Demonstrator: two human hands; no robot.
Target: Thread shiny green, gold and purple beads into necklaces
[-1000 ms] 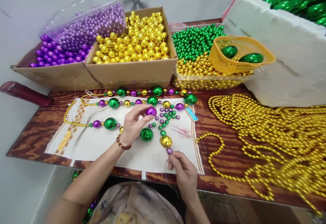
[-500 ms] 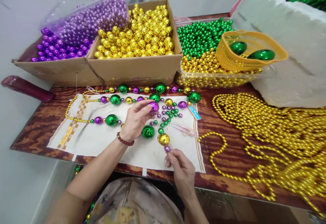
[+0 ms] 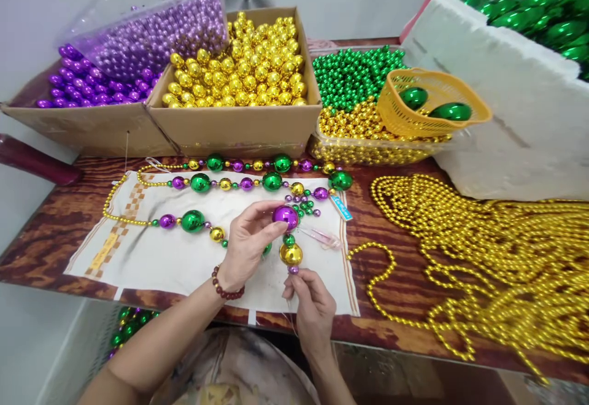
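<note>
My left hand (image 3: 251, 239) pinches a large purple bead (image 3: 286, 216) between thumb and fingers, just above a small green bead (image 3: 289, 239). Below that come a gold bead (image 3: 291, 254) and a small purple bead (image 3: 293, 269) in a line. At the lower end of this line my right hand (image 3: 310, 300) is closed in a pinch, with thin thread trailing beneath it; whether it grips thread, needle or bead is too small to tell. A bead necklace (image 3: 192, 221) loops across the white cloth (image 3: 151, 258). Part of it is hidden behind my left hand.
Loose small beads (image 3: 306, 208) and a clear pink-tinted item (image 3: 322, 237) lie on the cloth. Behind stand a box of gold beads (image 3: 234, 129), a tub (image 3: 372, 150) and a yellow basket (image 3: 435, 95). Gold bead strands (image 3: 497, 270) cover the right side, beside a white foam box (image 3: 501, 123).
My left hand has moved down and right with the purple bead, bringing it to the upper end of the bead line. My right hand keeps its pinch. The view has shifted slightly.
</note>
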